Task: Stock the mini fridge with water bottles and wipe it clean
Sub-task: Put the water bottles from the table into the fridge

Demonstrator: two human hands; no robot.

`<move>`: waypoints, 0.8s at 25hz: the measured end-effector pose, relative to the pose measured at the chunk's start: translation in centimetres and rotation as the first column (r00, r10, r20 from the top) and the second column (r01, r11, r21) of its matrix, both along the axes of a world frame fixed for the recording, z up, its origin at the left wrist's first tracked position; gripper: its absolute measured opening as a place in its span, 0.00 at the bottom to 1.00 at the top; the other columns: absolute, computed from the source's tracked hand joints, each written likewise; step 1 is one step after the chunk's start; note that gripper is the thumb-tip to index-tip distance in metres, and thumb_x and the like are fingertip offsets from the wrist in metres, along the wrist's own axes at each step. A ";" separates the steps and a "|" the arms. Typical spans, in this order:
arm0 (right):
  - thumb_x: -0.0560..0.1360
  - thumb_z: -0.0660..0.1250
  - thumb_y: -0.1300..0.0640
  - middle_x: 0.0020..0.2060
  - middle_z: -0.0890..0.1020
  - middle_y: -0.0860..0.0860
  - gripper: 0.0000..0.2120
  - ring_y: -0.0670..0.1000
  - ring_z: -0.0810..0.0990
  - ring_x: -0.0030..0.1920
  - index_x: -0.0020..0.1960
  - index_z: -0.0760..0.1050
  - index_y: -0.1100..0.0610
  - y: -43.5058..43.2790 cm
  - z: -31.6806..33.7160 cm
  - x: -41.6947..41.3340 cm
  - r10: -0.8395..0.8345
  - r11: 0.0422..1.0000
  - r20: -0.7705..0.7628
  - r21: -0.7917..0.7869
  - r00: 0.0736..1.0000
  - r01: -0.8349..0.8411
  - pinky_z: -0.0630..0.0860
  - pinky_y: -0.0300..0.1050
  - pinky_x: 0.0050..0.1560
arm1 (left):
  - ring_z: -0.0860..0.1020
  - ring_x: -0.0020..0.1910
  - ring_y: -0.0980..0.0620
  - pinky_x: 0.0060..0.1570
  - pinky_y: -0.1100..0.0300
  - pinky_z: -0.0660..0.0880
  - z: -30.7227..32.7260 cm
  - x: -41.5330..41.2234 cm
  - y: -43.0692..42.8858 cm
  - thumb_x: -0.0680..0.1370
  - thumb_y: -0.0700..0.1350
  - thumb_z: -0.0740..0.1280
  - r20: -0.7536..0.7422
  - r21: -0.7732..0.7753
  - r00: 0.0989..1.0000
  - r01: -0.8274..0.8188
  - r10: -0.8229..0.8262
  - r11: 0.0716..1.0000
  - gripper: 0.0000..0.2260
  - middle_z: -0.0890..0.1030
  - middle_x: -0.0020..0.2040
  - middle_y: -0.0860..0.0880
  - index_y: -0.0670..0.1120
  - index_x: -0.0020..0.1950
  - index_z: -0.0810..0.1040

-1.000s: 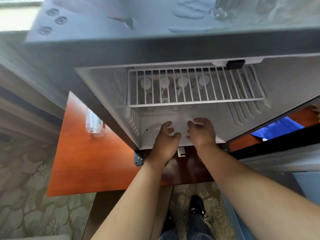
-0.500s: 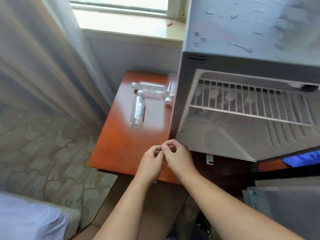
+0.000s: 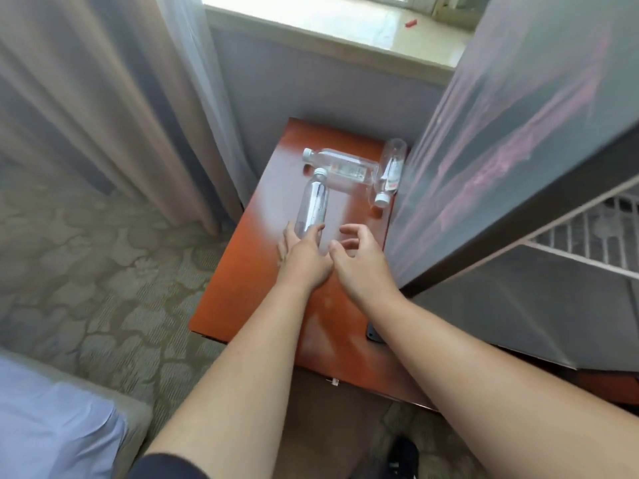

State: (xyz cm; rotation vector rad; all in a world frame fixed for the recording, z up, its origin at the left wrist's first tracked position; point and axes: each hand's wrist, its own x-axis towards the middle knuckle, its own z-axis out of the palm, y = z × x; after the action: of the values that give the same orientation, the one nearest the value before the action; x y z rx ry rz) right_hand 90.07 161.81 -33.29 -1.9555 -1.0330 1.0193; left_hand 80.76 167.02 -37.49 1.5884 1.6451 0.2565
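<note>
On the red-brown table [image 3: 242, 292] lie three clear water bottles: the nearest bottle [image 3: 313, 205] points its white cap away, and the left hand [image 3: 304, 254] lies at its base, fingers straight along both sides (whether it grips is hard to tell). Just beside it the right hand [image 3: 356, 257] hovers with fingers loosely spread, holding nothing. A second bottle [image 3: 340, 166] lies crosswise, a third [image 3: 389, 174] against the open mini fridge [image 3: 518, 150]. Curtains [image 3: 103, 98] hang left.

Both bare forearms stretched forward side by side, wrists nearly touching. Left hand [image 3: 304, 252] palm down, fingers extended forward, fingertips against something clear and round. Right hand [image 3: 358, 257] just beside it, fingers spread and loosely curled, holding nothing.
</note>
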 end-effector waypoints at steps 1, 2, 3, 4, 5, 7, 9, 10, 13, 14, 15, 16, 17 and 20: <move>0.78 0.67 0.49 0.56 0.80 0.53 0.14 0.50 0.81 0.51 0.63 0.73 0.48 0.3 -0.3 0.1 -0.010 1.000 -0.003 -0.012 1.000 0.010 0.78 0.54 0.60 | 0.49 0.81 0.41 0.78 0.45 0.54 -0.2 0.4 1.0 0.81 0.48 0.63 -0.039 0.010 0.999 0.035 -0.035 0.999 0.23 0.46 0.83 0.45 0.60 0.76 0.68; 0.79 0.66 0.50 0.56 0.79 0.53 0.14 0.50 0.81 0.51 0.64 0.73 0.48 0.4 -0.7 0.2 -0.022 1.000 -0.007 -0.020 1.000 0.022 0.78 0.53 0.60 | 0.46 0.82 0.42 0.78 0.44 0.53 -0.6 0.7 1.9 0.81 0.48 0.64 -0.069 0.010 0.995 0.067 -0.066 0.998 0.25 0.43 0.84 0.46 0.60 0.77 0.67; 0.80 0.66 0.50 0.56 0.79 0.52 0.14 0.49 0.80 0.52 0.65 0.72 0.48 0.4 -1.0 0.3 -0.033 0.999 -0.009 -0.023 0.999 0.032 0.78 0.53 0.61 | 0.45 0.82 0.42 0.78 0.43 0.53 -0.9 0.9 2.8 0.81 0.48 0.65 -0.091 -0.002 0.991 0.095 -0.095 0.995 0.25 0.40 0.84 0.47 0.61 0.77 0.66; 0.80 0.65 0.49 0.56 0.79 0.52 0.14 0.49 0.80 0.52 0.65 0.72 0.47 0.3 -1.3 0.4 -0.040 0.999 -0.008 -0.022 0.999 0.040 0.78 0.54 0.61 | 0.45 0.82 0.41 0.78 0.43 0.53 -1.4 1.1 3.6 0.80 0.50 0.66 -0.103 -0.032 0.988 0.110 -0.113 0.993 0.26 0.39 0.84 0.46 0.62 0.78 0.66; 0.80 0.65 0.49 0.56 0.79 0.51 0.15 0.49 0.80 0.53 0.65 0.72 0.47 0.2 -1.5 0.5 -0.040 0.999 -0.005 -0.020 0.999 0.040 0.77 0.54 0.62 | 0.48 0.82 0.40 0.79 0.43 0.53 -1.9 1.1 4.1 0.80 0.51 0.66 -0.107 -0.069 0.987 0.111 -0.118 0.991 0.26 0.39 0.84 0.45 0.62 0.77 0.66; 0.79 0.66 0.48 0.56 0.79 0.51 0.16 0.50 0.80 0.55 0.66 0.72 0.47 -0.1 -1.8 0.9 -0.031 0.999 0.004 -0.030 1.000 0.031 0.77 0.55 0.63 | 0.59 0.79 0.37 0.78 0.47 0.57 -3.1 1.0 3.9 0.80 0.52 0.66 -0.115 -0.111 0.989 0.079 -0.092 0.991 0.24 0.43 0.83 0.43 0.62 0.76 0.68; 0.79 0.65 0.48 0.57 0.78 0.50 0.16 0.51 0.80 0.56 0.66 0.72 0.46 -0.6 -1.8 1.4 -0.018 0.998 -0.004 -0.054 1.000 0.018 0.77 0.56 0.62 | 0.69 0.70 0.35 0.74 0.51 0.63 -3.7 0.7 2.3 0.79 0.51 0.67 -0.098 -0.064 0.995 0.014 -0.021 0.998 0.19 0.55 0.79 0.43 0.59 0.71 0.74; 0.79 0.65 0.47 0.57 0.78 0.50 0.16 0.52 0.80 0.55 0.66 0.72 0.46 -0.8 -1.7 1.6 -0.011 0.998 -0.012 -0.066 1.000 0.010 0.78 0.57 0.61 | 0.72 0.66 0.36 0.72 0.52 0.65 -3.9 0.4 1.2 0.79 0.51 0.68 -0.068 -0.020 0.997 -0.028 0.027 0.999 0.16 0.61 0.75 0.44 0.58 0.68 0.77; 0.79 0.65 0.46 0.57 0.78 0.49 0.14 0.53 0.81 0.54 0.64 0.72 0.45 -2.0 -1.1 1.5 0.045 0.993 -0.025 -0.110 0.999 -0.048 0.79 0.59 0.60 | 0.77 0.57 0.42 0.66 0.52 0.72 -3.8 -1.0 -2.4 0.78 0.50 0.71 0.032 0.053 0.989 -0.143 0.142 0.988 0.11 0.69 0.62 0.46 0.57 0.60 0.78; 0.79 0.65 0.46 0.57 0.78 0.49 0.13 0.54 0.81 0.54 0.63 0.73 0.44 -2.4 -0.8 1.4 0.064 0.990 -0.030 -0.127 0.998 -0.067 0.79 0.59 0.60 | 0.77 0.54 0.46 0.63 0.52 0.73 -3.4 -1.5 -3.8 0.78 0.51 0.71 0.062 0.057 0.983 -0.174 0.170 0.983 0.11 0.70 0.60 0.47 0.57 0.60 0.77; 0.79 0.65 0.46 0.57 0.78 0.49 0.13 0.53 0.81 0.54 0.63 0.73 0.44 -2.9 -0.5 1.4 0.078 0.986 -0.038 -0.145 0.996 -0.083 0.80 0.59 0.60 | 0.75 0.51 0.49 0.60 0.54 0.73 -3.0 -1.9 -5.2 0.79 0.51 0.71 0.092 0.058 0.976 -0.204 0.198 0.977 0.11 0.71 0.58 0.48 0.57 0.60 0.76; 0.79 0.65 0.46 0.56 0.78 0.49 0.13 0.52 0.81 0.55 0.63 0.73 0.45 -3.4 -0.2 1.3 0.093 0.982 -0.046 -0.161 0.995 -0.099 0.80 0.59 0.60 | 0.73 0.50 0.51 0.55 0.56 0.72 -2.4 -2.3 -6.5 0.79 0.51 0.70 0.124 0.057 0.964 -0.242 0.234 0.969 0.10 0.73 0.57 0.48 0.57 0.59 0.75; 0.79 0.65 0.46 0.55 0.79 0.48 0.13 0.51 0.81 0.54 0.63 0.74 0.46 -4.0 0.2 1.2 0.109 0.977 -0.054 -0.178 0.993 -0.117 0.80 0.59 0.59 | 0.73 0.50 0.52 0.51 0.58 0.69 -1.7 -2.7 -7.9 0.80 0.51 0.69 0.161 0.052 0.948 -0.285 0.273 0.957 0.08 0.75 0.56 0.48 0.58 0.57 0.74; 0.80 0.65 0.45 0.53 0.80 0.46 0.15 0.51 0.82 0.54 0.65 0.74 0.48 -6.2 1.5 1.3 0.194 0.946 -0.076 -0.250 0.978 -0.207 0.81 0.58 0.58 | 0.81 0.49 0.49 0.46 0.55 0.73 0.4 -3.3 -12.0 0.80 0.50 0.68 0.309 -0.049 0.870 -0.388 0.383 0.920 0.07 0.82 0.53 0.48 0.59 0.52 0.71</move>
State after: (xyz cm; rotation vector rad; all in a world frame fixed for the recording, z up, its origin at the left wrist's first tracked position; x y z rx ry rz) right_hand 91.34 155.63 -31.74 -2.0456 -1.1368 1.3678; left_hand 77.48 154.99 -37.13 1.1404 1.6922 0.6957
